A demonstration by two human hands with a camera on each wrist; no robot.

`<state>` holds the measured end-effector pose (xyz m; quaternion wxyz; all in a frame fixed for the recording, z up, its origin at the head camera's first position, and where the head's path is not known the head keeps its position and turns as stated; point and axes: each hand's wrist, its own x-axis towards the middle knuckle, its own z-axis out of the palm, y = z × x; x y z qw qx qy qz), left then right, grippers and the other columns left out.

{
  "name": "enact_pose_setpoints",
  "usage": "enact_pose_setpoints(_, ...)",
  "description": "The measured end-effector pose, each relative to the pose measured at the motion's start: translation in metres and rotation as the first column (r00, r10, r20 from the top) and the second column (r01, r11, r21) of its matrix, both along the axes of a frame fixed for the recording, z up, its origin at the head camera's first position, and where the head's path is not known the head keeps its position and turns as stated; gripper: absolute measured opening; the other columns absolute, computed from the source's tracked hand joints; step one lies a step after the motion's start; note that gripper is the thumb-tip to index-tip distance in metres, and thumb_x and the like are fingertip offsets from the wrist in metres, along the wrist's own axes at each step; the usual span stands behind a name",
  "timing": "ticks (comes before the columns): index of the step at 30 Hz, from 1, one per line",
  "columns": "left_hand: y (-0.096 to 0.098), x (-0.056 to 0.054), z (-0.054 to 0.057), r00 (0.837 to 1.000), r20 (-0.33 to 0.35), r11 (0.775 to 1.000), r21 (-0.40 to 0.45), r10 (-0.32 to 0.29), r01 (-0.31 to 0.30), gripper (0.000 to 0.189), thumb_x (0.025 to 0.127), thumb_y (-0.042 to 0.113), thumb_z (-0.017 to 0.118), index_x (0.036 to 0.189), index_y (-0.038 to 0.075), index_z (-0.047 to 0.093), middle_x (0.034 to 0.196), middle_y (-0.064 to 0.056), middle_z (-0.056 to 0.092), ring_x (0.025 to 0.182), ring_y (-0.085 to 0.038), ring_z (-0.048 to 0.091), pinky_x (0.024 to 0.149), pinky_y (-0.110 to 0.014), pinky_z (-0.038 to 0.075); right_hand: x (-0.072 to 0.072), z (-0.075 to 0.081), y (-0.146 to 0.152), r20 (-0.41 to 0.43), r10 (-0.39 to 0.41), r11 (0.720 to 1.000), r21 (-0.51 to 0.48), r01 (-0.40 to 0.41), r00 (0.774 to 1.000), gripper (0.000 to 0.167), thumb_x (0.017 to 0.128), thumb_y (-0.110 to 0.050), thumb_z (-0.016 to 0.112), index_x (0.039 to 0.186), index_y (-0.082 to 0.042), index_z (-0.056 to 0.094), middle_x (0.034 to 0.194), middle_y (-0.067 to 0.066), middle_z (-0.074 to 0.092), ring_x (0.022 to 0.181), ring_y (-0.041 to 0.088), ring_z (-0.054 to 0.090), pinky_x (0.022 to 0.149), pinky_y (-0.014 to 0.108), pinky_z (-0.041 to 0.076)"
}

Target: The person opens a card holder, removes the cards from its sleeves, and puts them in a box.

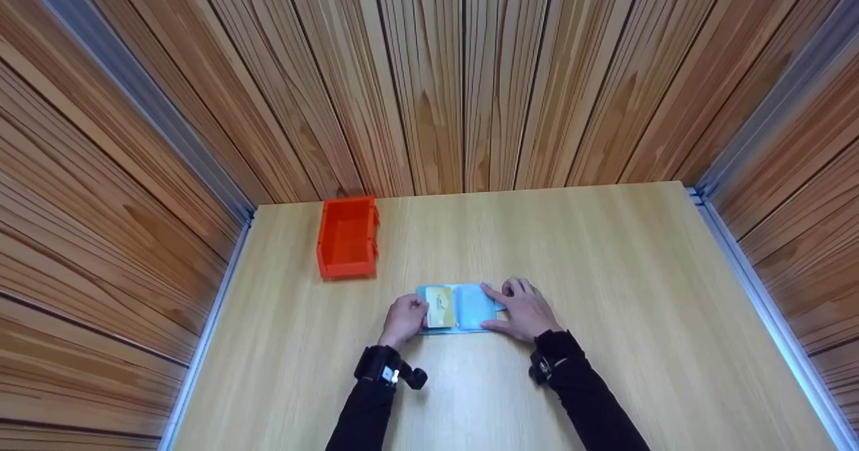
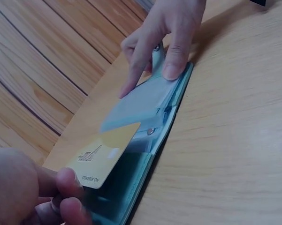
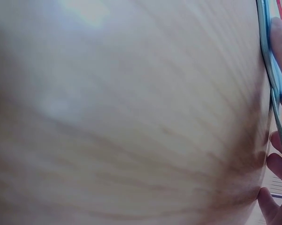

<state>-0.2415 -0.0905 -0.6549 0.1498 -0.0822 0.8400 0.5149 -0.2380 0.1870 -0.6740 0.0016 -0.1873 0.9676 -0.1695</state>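
A blue card holder (image 1: 475,309) lies unfolded on the table, with clear sleeves (image 2: 136,105) on its right side and a snap strap (image 2: 157,61) at that end. My left hand (image 1: 405,318) pinches a gold card (image 2: 102,157) by its edge between thumb and fingers. The card is tilted over the holder's left part, with print and a small pale square on its face. My right hand (image 1: 527,310) presses on the sleeves with extended thumb and index finger. In the right wrist view, the holder's edge (image 3: 268,61) and several fingers (image 3: 280,44) show at the far right.
An open orange-red bin (image 1: 347,239) stands at the back left of the wooden table (image 1: 604,249). Wood-plank walls (image 1: 463,82) close off the back and both sides, with metal rails (image 1: 765,303) along the table's side edges.
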Motion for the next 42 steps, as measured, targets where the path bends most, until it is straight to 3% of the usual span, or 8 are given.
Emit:
enact_pose_setpoints(7,-0.012,0.002,0.001,0.999,0.024,0.996,0.090,0.024,-0.026,0.018,0.105,0.012,0.055,0.093,0.003,0.064,0.067,0.001,0.057,0.058,-0.011,0.050,0.053,-0.022,0.039,0.000,0.000,0.000,0.007,0.002,1.000,-0.014,-0.002,1.000,0.082,0.083,-0.065,0.075,0.152,-0.028,0.052,0.107,0.005,0.045,0.101,0.026,0.041,0.088,0.043,0.039)
enact_pose_setpoints(13,-0.024,0.003,-0.002,0.997,0.060,0.995,0.078,0.055,-0.060,0.017,0.107,0.013,0.053,0.097,0.005,0.064,0.070,0.000,0.057,0.059,-0.012,0.050,0.054,-0.023,0.039,0.000,0.000,0.000,0.010,0.000,1.000,-0.004,0.000,1.000,0.083,0.082,-0.065,0.076,0.153,-0.029,0.052,0.106,0.004,0.044,0.099,0.025,0.041,0.087,0.043,0.039)
enact_pose_setpoints(24,-0.030,0.002,-0.001,0.998,0.046,0.993,0.099,0.054,-0.058,0.017,0.106,0.012,0.053,0.096,0.003,0.064,0.069,0.000,0.057,0.058,-0.013,0.051,0.053,-0.023,0.041,0.000,-0.001,0.000,0.005,-0.009,1.000,0.019,0.009,1.000,0.083,0.082,-0.066,0.076,0.153,-0.030,0.052,0.105,0.004,0.044,0.098,0.025,0.041,0.086,0.042,0.039)
enact_pose_setpoints(31,-0.044,-0.007,0.020,0.995,-0.008,0.986,0.134,0.101,-0.099,0.018,0.106,0.011,0.054,0.099,0.000,0.066,0.066,-0.001,0.057,0.056,-0.013,0.049,0.053,-0.023,0.042,0.000,0.000,-0.002,0.019,-0.009,1.000,0.026,0.009,1.000,0.083,0.083,-0.067,0.074,0.153,-0.030,0.050,0.108,0.005,0.046,0.102,0.026,0.042,0.090,0.044,0.040)
enact_pose_setpoints(42,-0.077,-0.028,0.054,0.990,-0.075,0.992,0.053,0.116,-0.112,0.015,0.106,0.013,0.055,0.102,0.003,0.067,0.072,-0.005,0.059,0.064,-0.022,0.055,0.058,-0.027,0.040,0.001,-0.003,-0.001,0.002,0.008,1.000,-0.024,-0.008,1.000,0.083,0.082,-0.066,0.075,0.152,-0.028,0.052,0.106,0.005,0.044,0.103,0.028,0.042,0.089,0.043,0.038)
